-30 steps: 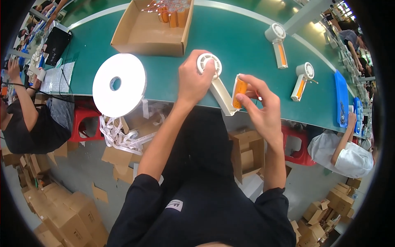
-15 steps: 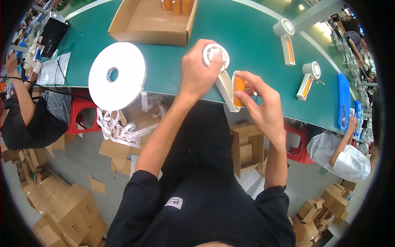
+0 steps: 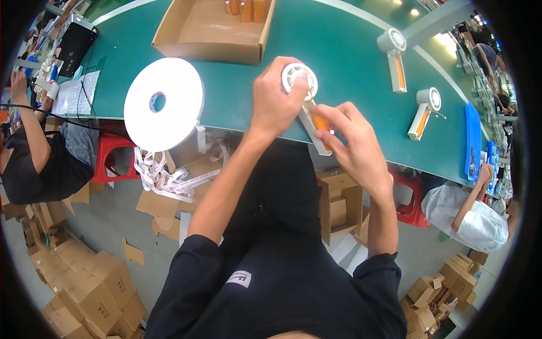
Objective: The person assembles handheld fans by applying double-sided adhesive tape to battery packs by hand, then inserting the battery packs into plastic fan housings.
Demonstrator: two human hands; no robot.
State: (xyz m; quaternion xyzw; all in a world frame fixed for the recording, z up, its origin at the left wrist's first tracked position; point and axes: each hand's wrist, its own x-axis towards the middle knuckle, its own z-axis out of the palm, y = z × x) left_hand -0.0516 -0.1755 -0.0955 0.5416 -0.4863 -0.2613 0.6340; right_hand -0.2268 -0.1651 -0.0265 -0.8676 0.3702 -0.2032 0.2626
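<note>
My left hand (image 3: 276,99) grips the round head of a white device with an orange insert (image 3: 307,107) at the near edge of the green table (image 3: 237,85). My right hand (image 3: 353,144) pinches the device's long handle from the right, fingers on the orange part. A large white tape roll (image 3: 164,104) lies flat on the table to the left of my hands.
An open cardboard box (image 3: 212,28) with orange items sits at the back. Two more white and orange devices (image 3: 395,56) (image 3: 423,110) lie to the right, near a blue tray (image 3: 473,141). Other people sit at left (image 3: 34,152) and right (image 3: 468,214). Cardboard boxes cover the floor.
My right hand has closed in over the device's handle, covering more of the orange part. My left hand keeps its grip on the round head.
</note>
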